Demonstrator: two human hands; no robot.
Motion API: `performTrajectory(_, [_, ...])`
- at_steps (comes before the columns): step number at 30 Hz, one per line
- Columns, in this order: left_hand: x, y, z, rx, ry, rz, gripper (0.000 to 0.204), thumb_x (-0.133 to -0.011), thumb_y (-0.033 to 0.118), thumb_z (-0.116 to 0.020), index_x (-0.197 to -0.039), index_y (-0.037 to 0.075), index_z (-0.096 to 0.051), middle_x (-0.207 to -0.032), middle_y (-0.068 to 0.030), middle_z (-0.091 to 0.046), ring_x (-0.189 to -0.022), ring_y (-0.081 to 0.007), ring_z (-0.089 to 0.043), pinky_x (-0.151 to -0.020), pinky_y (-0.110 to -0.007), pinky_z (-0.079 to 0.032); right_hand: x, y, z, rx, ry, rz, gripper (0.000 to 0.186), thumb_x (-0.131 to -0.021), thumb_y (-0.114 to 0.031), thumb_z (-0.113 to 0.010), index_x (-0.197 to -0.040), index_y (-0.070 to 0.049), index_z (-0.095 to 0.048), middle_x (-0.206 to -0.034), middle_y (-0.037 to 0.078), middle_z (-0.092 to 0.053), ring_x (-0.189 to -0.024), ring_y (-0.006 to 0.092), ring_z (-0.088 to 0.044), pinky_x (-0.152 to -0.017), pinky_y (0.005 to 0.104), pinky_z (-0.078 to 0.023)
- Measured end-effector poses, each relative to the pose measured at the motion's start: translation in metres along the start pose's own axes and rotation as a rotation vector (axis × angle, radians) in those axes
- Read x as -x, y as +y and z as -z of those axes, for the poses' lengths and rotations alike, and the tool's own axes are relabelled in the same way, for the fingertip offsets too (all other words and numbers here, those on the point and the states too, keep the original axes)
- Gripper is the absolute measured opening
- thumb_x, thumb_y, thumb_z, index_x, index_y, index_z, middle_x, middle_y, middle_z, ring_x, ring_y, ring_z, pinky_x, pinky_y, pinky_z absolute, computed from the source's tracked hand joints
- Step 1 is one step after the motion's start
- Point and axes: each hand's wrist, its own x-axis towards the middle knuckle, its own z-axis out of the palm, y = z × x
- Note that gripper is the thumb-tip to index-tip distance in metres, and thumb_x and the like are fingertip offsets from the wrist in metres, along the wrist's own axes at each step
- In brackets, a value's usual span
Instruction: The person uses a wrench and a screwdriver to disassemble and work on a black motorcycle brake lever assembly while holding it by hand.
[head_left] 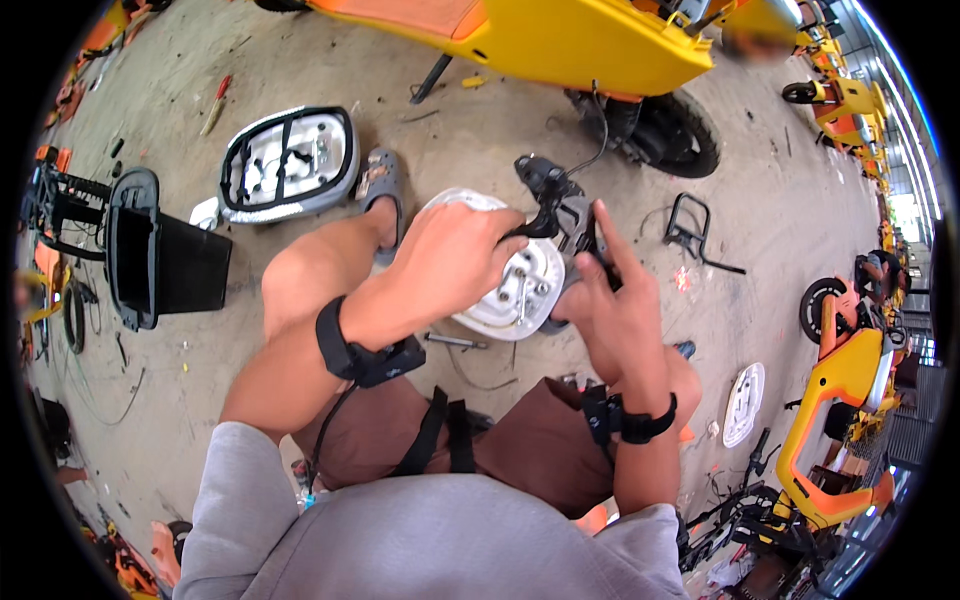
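Gripping dark cabled part [545, 178] | left hand [452, 252] curled on it | right hand [625, 310] alongside, hold unclear | white panel [528, 292] below

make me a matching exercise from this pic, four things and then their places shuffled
Things
1. black open bin
2. dark lever assembly
3. grey clog
4. black tubular bracket

Places
a. between the left hand and right hand
b. on the floor, right of the right hand
c. on the left foot
d. left of the left knee

Pairs: 1-d, 2-a, 3-c, 4-b
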Motion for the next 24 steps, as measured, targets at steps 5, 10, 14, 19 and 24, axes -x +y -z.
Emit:
performTrajectory(5, [-0.001, 0.001, 0.001, -0.01, -0.115, 0.006, 0.019, -0.088, 0.021, -0.069, -0.099, 0.006, -0.074, -0.072, -0.0207, -0.066, -0.067, -0.0392, -0.065, -0.062, -0.047, -0.05, 0.002, 0.005, 0.009, 0.033, -0.016, 0.004, 0.05, -0.093, -0.01, -0.067, -0.142, -0.01, -0.056, -0.076, 0.009, -0.057, -0.06, 0.0126, -0.053, -0.061, 0.0305, -0.046])
performTrajectory(10, [0.0, 0.003, -0.002, -0.002, -0.117, 0.074, 0.021, -0.088, 0.022, -0.069, -0.099, 0.004, -0.073, -0.072, -0.021, -0.067, -0.07, -0.0399, -0.066, -0.064, -0.047, -0.051, 0.004, -0.018, 0.016, 0.058, 0.025, -0.065, 0.045, -0.091, -0.012, -0.068, -0.135, -0.006, -0.061, -0.072, 0.007, -0.059, -0.055, 0.0108, -0.053, -0.057, 0.0298, -0.046])
performTrajectory(14, [-0.003, 0.007, -0.005, 0.022, -0.116, 0.109, 0.023, -0.089, 0.022, -0.068, -0.101, 0.002, -0.073, -0.073, -0.0228, -0.066, -0.071, -0.0413, -0.066, -0.065, -0.047, -0.051, 0.006, -0.006, 0.015, 0.055, 0.058, -0.041, 0.041, -0.09, -0.015, -0.069, -0.129, -0.004, -0.064, -0.075, 0.008, -0.062, -0.056, 0.0128, -0.055, -0.058, 0.0297, -0.046])
performTrajectory(19, [-0.003, 0.012, -0.004, 0.024, -0.146, 0.13, 0.028, -0.09, 0.025, -0.067, -0.101, 0.0, -0.072, -0.07, -0.0239, -0.065, -0.069, -0.0412, -0.066, -0.062, -0.046, -0.05, 0.009, 0.002, 0.019, 0.2, 0.046, 0.016, 0.041, -0.09, -0.02, -0.07, -0.127, -0.004, -0.064, -0.089, 0.018, -0.069, -0.074, 0.0282, -0.065, -0.068, 0.0355, -0.05])
performTrajectory(24, [-0.008, 0.014, -0.003, 0.068, -0.163, 0.15, 0.027, -0.09, 0.025, -0.067, -0.1, 0.0, -0.072, -0.07, -0.0229, -0.066, -0.066, -0.0399, -0.065, -0.061, -0.045, -0.05, 0.006, 0.0, 0.02, 0.171, 0.075, 0.035, 0.04, -0.091, -0.02, -0.07, -0.128, -0.006, -0.063, -0.098, 0.018, -0.068, -0.083, 0.03, -0.065, -0.073, 0.0371, -0.051])
